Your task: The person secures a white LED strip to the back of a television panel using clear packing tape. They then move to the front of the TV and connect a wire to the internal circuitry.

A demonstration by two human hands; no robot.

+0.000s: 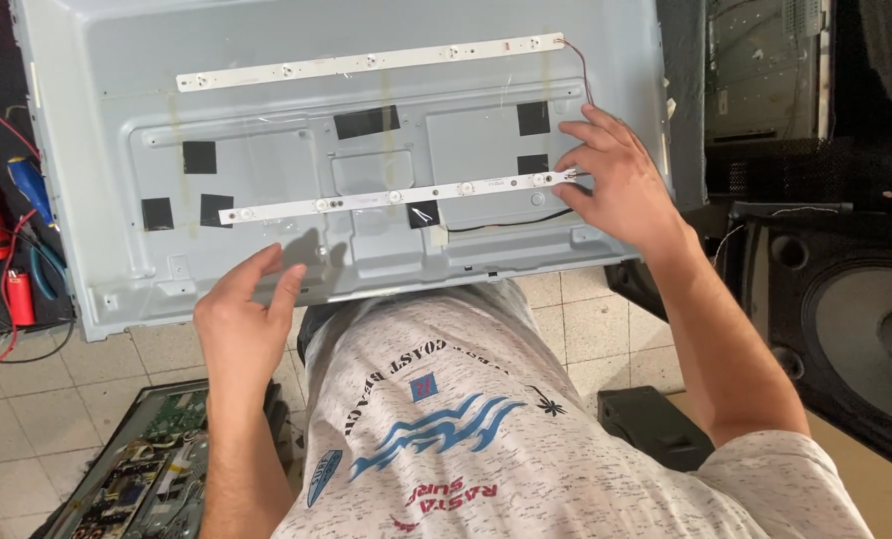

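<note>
Head view: looks steeply down from the person's own head, close over the grey panel [366, 150] and tiled floor [586, 329].
Other views: only this one.
</note>
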